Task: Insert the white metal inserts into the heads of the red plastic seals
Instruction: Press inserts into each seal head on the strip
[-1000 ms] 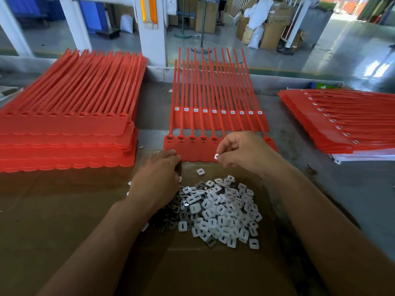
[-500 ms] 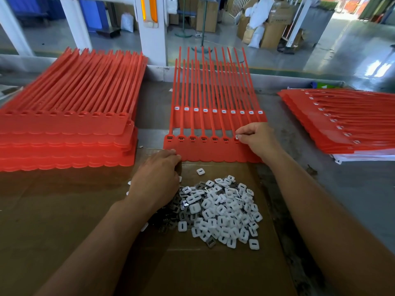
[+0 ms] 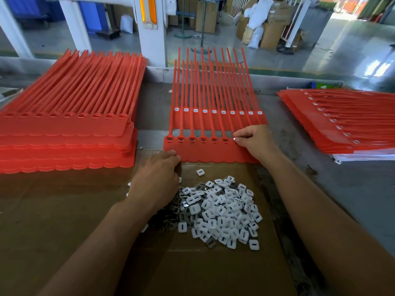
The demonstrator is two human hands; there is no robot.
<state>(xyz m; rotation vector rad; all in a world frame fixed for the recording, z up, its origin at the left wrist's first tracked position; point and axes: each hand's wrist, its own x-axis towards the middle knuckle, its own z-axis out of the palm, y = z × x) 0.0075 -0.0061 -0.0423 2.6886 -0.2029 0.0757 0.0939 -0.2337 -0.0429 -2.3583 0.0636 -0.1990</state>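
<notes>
**Insert pressed at the seal head on the near strip**

Grey, scuffed bench top (image 3: 333, 189) carried the whole job, with a flat sheet of brown cardboard (image 3: 64, 221) laid across its near half and a concrete factory floor with boxes and sacks beyond the far edge. On the cardboard lay a heap of white metal inserts (image 3: 222, 212), small squarish pieces with a slot, some turned grey side up; one insert (image 3: 200, 172) sat apart just beyond the heap.

Beyond the heap lay a joined strip of red plastic seals (image 3: 205, 150), tails pointing away, its heads in a row with dark open sockets along the left part. A second strip (image 3: 215, 116) lay under it farther back, every head already showing a white insert.

The right hand (image 3: 254, 142) rested on the near strip's right part, thumb and forefinger pinched together on a white insert (image 3: 235, 139) held down against a head there; whether it was fully seated could not be told. The left hand (image 3: 156, 180) lay palm down over the heap's left edge, fingers curled loosely together, their tips touching the strip's near left corner; what it held, if anything, was hidden.

A tall stack of unfilled seal strips (image 3: 64, 137) stood at left, and a fanned stack of filled strips (image 3: 342, 124) at right.
</notes>
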